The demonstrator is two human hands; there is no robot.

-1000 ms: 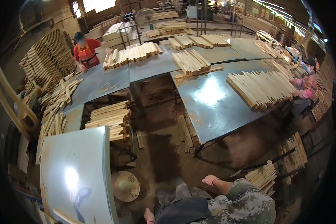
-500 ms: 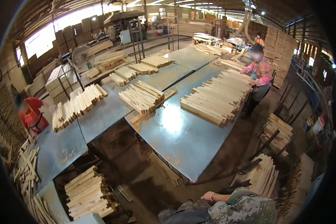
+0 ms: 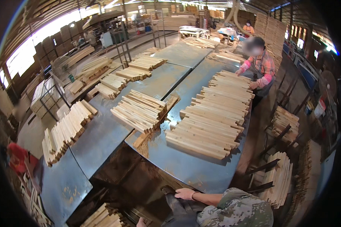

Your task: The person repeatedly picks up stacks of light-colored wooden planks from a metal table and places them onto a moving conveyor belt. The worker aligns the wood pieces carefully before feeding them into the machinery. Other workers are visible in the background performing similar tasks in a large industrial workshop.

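Note:
My right hand [image 3: 185,193] hangs in front of the near edge of the blue-grey metal table [image 3: 201,174], over my dark trousers. It looks loosely open and nothing shows in it. My right arm wears a camouflage sleeve [image 3: 236,210]. Only a small part of my left hand [image 3: 141,222] shows at the lower edge, beside a stack of wooden strips [image 3: 104,217]; its fingers cannot be made out. On the table beyond my right hand lies a wide row of wooden strips [image 3: 212,121], with a smaller pile of strips [image 3: 140,109] to its left.
A co-worker in a plaid shirt [image 3: 268,66] stands at the table's right side, hands at the strip row. Another in red [image 3: 19,159] is at the far left, beside more strips [image 3: 66,128]. Strips rest on dark metal bars [image 3: 278,178] at my right. Sawdust lies on the tables.
The table and strip row now sit nearer, and my view has shifted. My right hand has come closer to the table edge. Part of my left hand has entered at the bottom.

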